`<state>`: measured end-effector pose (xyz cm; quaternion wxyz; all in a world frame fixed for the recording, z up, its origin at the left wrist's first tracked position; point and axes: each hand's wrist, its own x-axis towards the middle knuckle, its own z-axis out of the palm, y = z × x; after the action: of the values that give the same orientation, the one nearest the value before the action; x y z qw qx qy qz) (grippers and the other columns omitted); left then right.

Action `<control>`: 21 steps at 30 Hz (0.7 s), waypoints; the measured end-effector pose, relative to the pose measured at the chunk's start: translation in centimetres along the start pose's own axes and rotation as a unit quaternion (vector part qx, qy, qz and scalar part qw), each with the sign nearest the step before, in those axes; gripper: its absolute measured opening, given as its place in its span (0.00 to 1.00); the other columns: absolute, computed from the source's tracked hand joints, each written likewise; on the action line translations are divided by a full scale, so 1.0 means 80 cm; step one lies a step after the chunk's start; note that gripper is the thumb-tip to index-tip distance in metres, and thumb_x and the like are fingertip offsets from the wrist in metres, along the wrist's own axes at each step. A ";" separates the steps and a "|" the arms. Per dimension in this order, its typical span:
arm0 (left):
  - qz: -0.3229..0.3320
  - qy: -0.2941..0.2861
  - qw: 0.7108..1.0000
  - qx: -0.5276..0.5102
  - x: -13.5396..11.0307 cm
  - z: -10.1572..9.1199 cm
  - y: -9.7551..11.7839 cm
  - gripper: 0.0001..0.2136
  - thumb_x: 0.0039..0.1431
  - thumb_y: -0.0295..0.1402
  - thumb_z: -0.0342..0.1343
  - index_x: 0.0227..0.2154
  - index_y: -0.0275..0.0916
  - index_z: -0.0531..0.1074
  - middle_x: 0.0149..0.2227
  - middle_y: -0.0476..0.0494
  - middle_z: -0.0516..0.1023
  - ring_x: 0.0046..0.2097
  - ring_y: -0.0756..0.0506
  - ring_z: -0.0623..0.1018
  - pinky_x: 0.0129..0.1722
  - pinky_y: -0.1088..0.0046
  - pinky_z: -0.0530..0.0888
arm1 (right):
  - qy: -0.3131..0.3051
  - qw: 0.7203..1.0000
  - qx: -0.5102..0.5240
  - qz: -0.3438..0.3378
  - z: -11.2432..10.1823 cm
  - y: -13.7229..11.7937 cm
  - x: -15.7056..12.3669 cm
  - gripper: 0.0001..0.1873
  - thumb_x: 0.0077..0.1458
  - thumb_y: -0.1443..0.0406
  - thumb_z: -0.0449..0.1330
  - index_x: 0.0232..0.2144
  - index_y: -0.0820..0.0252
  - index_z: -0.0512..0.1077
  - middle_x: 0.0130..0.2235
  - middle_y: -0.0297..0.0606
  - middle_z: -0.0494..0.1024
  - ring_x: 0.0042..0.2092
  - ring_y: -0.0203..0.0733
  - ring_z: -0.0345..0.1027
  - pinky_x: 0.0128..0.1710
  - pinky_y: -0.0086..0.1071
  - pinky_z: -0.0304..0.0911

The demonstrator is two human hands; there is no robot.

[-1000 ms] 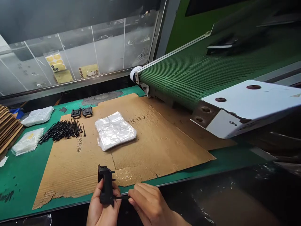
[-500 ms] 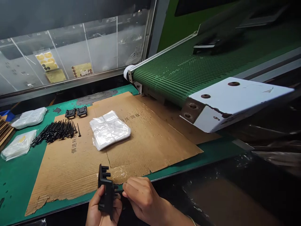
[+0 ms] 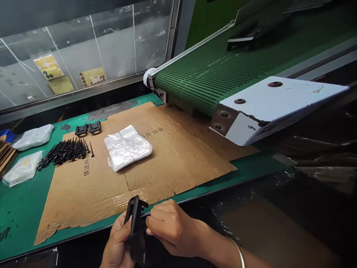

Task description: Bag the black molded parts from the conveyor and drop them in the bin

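Note:
My left hand (image 3: 115, 243) grips a black plastic bracket (image 3: 135, 217), now standing nearly edge-on over the cardboard's front edge. My right hand (image 3: 173, 227) presses closed against the bracket's side, its fingers covering a thin black pin. Beyond them, a loose pile of black pins (image 3: 63, 152) lies on the brown corrugated cardboard (image 3: 173, 169). Two small black clips (image 3: 87, 128) sit just behind the pile. A bundle of clear plastic bags (image 3: 127, 147) rests mid-sheet. A silver bangle (image 3: 238, 253) circles my right wrist.
A green mat (image 3: 16, 219) lies under the cardboard. Left of it are white plastic bags (image 3: 32, 137) and stacked cardboard strips (image 3: 5, 156). A green belt conveyor (image 3: 212, 70) with a white metal end plate (image 3: 279, 108) overhangs the right side. A glass window (image 3: 97, 44) stands behind.
The bracket has turned from flat-on to nearly edge-on. My right hand has closed in against it, covering the pin. The whole scene has shifted up and left as my head moved.

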<state>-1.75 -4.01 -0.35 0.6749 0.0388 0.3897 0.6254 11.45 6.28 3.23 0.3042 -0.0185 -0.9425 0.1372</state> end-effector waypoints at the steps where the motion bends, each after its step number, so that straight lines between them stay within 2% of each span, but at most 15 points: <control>1: -0.001 0.004 1.000 0.001 0.000 0.000 -0.001 0.11 0.43 0.33 0.65 0.31 0.34 0.75 0.18 0.51 0.70 0.18 0.58 0.66 0.18 0.85 0.60 | -0.002 1.000 -0.009 -0.003 0.000 0.000 -0.001 0.22 0.61 0.69 0.40 0.18 0.61 0.63 0.17 0.32 0.63 0.19 0.35 0.52 0.18 0.32 0.43; 5: -0.011 0.032 0.999 -0.002 0.000 -0.006 -0.005 0.12 0.39 0.32 0.67 0.29 0.33 0.75 0.19 0.52 0.70 0.19 0.56 0.68 0.17 0.84 0.61 | -0.015 0.999 -0.016 -0.026 -0.001 0.000 -0.009 0.22 0.61 0.68 0.41 0.17 0.60 0.63 0.16 0.31 0.63 0.18 0.35 0.51 0.18 0.31 0.40; 10: -0.002 0.061 0.998 -0.022 0.001 -0.007 -0.001 0.12 0.36 0.32 0.68 0.27 0.35 0.74 0.18 0.53 0.69 0.16 0.58 0.64 0.16 0.83 0.60 | -0.068 0.997 0.002 -0.042 -0.011 -0.004 -0.022 0.20 0.61 0.67 0.43 0.18 0.60 0.63 0.16 0.31 0.63 0.18 0.35 0.51 0.18 0.31 0.40; 13: 0.020 0.056 0.998 -0.024 0.000 0.002 0.002 0.12 0.37 0.33 0.67 0.26 0.36 0.73 0.17 0.54 0.67 0.17 0.57 0.63 0.17 0.83 0.60 | -0.049 0.999 0.009 -0.002 -0.010 -0.011 -0.021 0.20 0.61 0.69 0.41 0.19 0.60 0.63 0.17 0.32 0.64 0.20 0.36 0.53 0.19 0.32 0.43; 17: 0.078 0.077 0.993 -0.037 -0.001 0.013 -0.004 0.11 0.39 0.34 0.67 0.24 0.37 0.71 0.16 0.56 0.64 0.18 0.58 0.61 0.17 0.85 0.58 | -0.010 0.998 0.028 0.063 0.002 -0.023 -0.015 0.19 0.60 0.70 0.40 0.19 0.59 0.61 0.18 0.32 0.64 0.20 0.35 0.53 0.20 0.32 0.46; 21: 0.116 0.078 0.990 0.003 -0.003 0.008 -0.014 0.14 0.40 0.34 0.66 0.32 0.39 0.73 0.17 0.55 0.65 0.18 0.57 0.60 0.18 0.83 0.57 | 0.023 0.990 0.057 0.131 0.013 -0.024 -0.014 0.17 0.59 0.72 0.41 0.20 0.58 0.59 0.18 0.32 0.64 0.20 0.34 0.55 0.22 0.30 0.48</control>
<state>-0.47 -4.18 -0.43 0.5653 0.0373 0.4357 0.6994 11.86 4.01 2.29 0.3053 -0.1275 -0.9156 0.2284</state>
